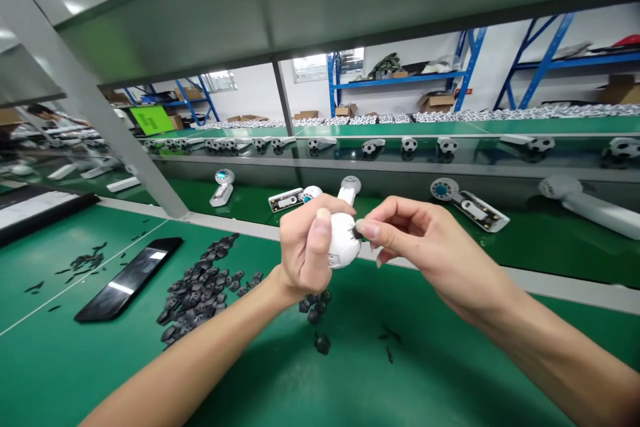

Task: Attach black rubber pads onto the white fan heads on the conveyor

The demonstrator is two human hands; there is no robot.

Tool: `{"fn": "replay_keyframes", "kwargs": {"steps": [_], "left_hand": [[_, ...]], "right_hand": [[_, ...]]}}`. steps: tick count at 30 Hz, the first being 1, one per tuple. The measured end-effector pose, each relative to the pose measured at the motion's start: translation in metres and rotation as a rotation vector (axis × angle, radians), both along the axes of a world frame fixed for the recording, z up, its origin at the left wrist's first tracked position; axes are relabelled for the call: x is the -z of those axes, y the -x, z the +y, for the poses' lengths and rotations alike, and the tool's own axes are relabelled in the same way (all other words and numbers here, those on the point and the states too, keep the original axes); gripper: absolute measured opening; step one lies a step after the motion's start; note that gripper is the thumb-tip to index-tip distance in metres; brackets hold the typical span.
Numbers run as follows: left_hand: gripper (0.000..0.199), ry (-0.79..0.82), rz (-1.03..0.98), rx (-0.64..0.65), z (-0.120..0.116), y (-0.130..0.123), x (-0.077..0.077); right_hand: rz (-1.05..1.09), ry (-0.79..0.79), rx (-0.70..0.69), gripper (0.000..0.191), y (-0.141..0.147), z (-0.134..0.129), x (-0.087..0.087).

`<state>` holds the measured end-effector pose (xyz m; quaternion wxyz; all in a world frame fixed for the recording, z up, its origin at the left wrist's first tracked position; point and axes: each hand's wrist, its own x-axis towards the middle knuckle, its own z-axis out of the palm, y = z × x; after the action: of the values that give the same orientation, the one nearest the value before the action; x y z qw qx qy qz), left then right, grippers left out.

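My left hand (305,247) grips a white round plastic casing (344,241), its thumb on the near side. My right hand (407,233) pinches a small black part (357,232) between thumb and forefinger and holds it against the casing's right side. Below my hands lie a small cluster of matching black parts (315,307) and a lone piece (323,344). Further left on the green bench mat (75,353) is a large heap of black rubbery parts (197,290).
A black phone or tablet (129,279) lies left of the heap, among thin black scraps. Opened white handheld devices (470,207) stand on the green ledge beyond my hands. Soccer-patterned items (407,144) line a higher shelf. A grey metal post (85,93) rises at left; blue racks (405,80) stand behind.
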<state>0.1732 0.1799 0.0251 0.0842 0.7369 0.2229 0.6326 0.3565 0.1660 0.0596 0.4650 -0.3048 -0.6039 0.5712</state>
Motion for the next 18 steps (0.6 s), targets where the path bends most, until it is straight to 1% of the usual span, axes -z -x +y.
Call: {"fn": "replay_keyframes", "kwargs": {"steps": [3, 5, 7, 10, 13, 16, 18], "left_hand": [[0.037, -0.143, 0.058, -0.044, 0.002, 0.002, -0.002], [0.033, -0.239, 0.093, -0.074, 0.004, 0.003, -0.004], [0.030, -0.311, 0.128, -0.102, 0.005, 0.004, -0.006], [0.028, -0.377, 0.146, -0.111, 0.005, 0.005, -0.009], [0.027, -0.414, 0.152, -0.083, 0.006, 0.007, -0.011], [0.024, -0.419, 0.180, -0.061, 0.005, 0.008, -0.013], [0.020, -0.423, 0.208, -0.046, 0.001, 0.008, -0.017]], "right_hand": [[-0.023, -0.072, 0.008, 0.025, 0.003, -0.004, 0.004], [-0.041, -0.118, 0.032, 0.025, 0.005, -0.008, 0.006], [-0.059, -0.131, 0.062, 0.026, 0.008, -0.014, 0.006], [-0.068, -0.117, 0.084, 0.029, 0.011, -0.020, 0.004], [-0.043, -0.089, 0.073, 0.029, 0.012, -0.022, 0.001], [-0.025, -0.006, 0.028, 0.031, 0.009, -0.020, -0.002], [-0.031, 0.043, 0.027, 0.034, 0.007, -0.020, -0.003]]}}
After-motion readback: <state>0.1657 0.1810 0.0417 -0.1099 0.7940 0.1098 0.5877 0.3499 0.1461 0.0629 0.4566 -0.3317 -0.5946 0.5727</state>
